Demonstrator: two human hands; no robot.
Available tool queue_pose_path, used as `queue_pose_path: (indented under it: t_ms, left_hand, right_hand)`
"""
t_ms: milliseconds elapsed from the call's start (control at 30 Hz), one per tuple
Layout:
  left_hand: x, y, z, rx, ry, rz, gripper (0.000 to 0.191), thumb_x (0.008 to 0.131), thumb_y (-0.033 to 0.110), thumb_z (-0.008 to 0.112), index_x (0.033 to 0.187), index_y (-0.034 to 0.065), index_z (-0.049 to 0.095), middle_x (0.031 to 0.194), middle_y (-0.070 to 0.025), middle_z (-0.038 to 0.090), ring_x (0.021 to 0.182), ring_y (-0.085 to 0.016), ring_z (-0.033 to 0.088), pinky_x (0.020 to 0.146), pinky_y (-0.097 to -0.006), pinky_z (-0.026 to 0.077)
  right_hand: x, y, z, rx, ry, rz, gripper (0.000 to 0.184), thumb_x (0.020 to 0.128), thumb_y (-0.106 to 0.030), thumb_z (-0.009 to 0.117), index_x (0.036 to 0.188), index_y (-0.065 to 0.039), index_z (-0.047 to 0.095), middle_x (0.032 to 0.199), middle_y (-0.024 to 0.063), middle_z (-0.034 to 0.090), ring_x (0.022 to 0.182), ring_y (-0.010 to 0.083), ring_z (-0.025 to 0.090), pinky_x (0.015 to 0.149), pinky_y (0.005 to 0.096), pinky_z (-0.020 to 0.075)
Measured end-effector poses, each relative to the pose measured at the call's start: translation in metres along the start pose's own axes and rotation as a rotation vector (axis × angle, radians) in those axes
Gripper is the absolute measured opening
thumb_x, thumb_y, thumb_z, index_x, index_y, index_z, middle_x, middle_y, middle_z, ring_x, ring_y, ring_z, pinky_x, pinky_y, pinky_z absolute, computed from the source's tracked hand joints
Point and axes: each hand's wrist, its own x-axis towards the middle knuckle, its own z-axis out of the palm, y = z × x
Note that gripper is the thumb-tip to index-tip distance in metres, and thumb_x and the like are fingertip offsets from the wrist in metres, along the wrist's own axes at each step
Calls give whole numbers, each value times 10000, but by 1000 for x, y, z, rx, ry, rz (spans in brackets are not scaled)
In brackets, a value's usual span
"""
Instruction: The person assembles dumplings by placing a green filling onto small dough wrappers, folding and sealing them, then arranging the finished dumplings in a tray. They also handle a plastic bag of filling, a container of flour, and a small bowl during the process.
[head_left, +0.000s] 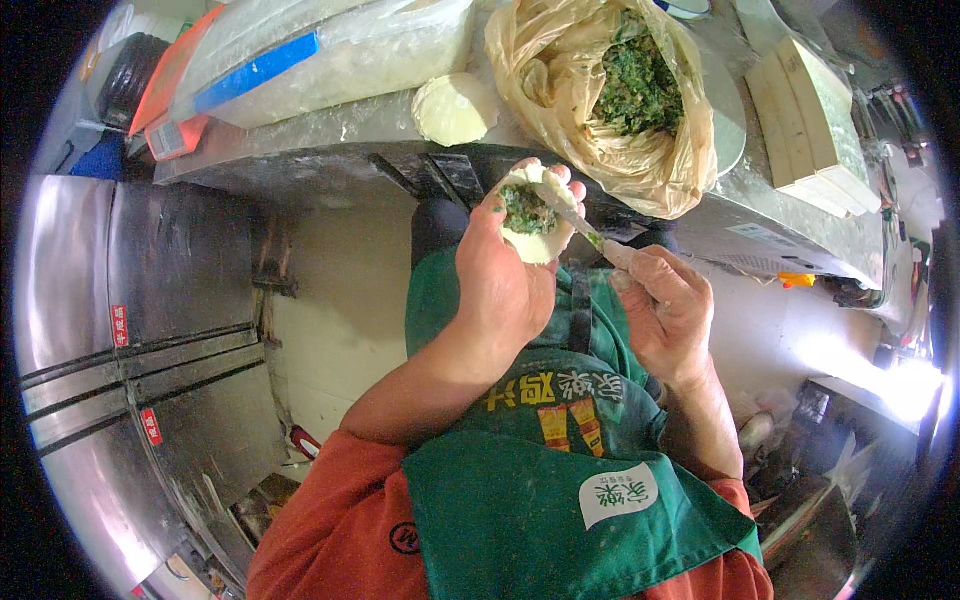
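A round dough wrapper (541, 246) lies cupped in my left hand (504, 281), with a mound of chopped green filling (528, 210) on it. My right hand (666, 304) grips the handle of a flat, narrow spatula (574, 215), whose blade tip touches the filling and the wrapper's far edge. Both hands are held in front of the counter's edge, above my lap. Beyond them on the counter stands an open, crumpled plastic bag (540, 112) with more of the green filling (641, 82) inside. A small stack of pale dough wrappers (454, 109) sits left of the bag.
The metal counter (337, 124) is dusted with flour. On it stand a long translucent bin (360, 67) at left and a cream-coloured box (806, 124) at right. An orange container part (176, 86) leans at far left. A steel refrigerator (180, 262) stands to my left.
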Motion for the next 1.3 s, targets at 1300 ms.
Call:
queue_pose_path:
  t_ms: [1300]
  left_hand:
    - [4,-7,29,88,-145,-278,521,1036,290,312,1332,-67,550,1305,-219,633,1185,-358,624,1016,-458,506]
  right_hand:
    - [27,-11,-67,-253,-78,-75,253,808,17,697,1043,-62,747,792,130,657,668,296,653,601,359,523]
